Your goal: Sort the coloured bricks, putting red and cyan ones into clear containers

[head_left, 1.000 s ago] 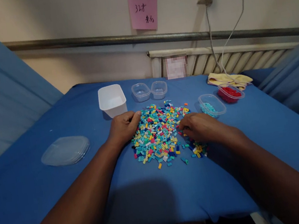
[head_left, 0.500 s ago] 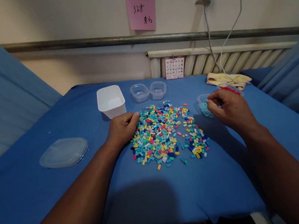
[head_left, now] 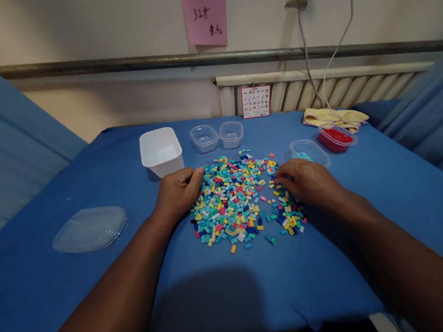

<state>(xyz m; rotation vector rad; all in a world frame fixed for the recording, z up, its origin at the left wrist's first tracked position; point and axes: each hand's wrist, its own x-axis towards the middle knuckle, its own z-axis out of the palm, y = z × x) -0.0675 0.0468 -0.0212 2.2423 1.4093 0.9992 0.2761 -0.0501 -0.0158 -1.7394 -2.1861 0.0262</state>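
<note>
A heap of small toy building bricks in blue, yellow, pink, green and white lies loose on the blue cloth. My left hand rests at the heap's left edge, its fingers curled under and the thumb along the bricks. Whether anything is inside it is hidden. Over the heap's right side is my right hand, thumb and fingertips drawn together close to the bricks; what they hold, if anything, is too small to make out. Just behind it stands a clear tub with light-blue bricks. Further right, another clear tub contains red bricks.
A white bin and two clear tubs stand behind the heap. Stacked clear lids lie at left. A yellow cloth sits at the back right, by the radiator and a hanging cable.
My right hand has moved left and toward me, from above the tub of light-blue bricks to the heap's right side. Both right-hand tubs show more fully. My left hand stays at the heap.
</note>
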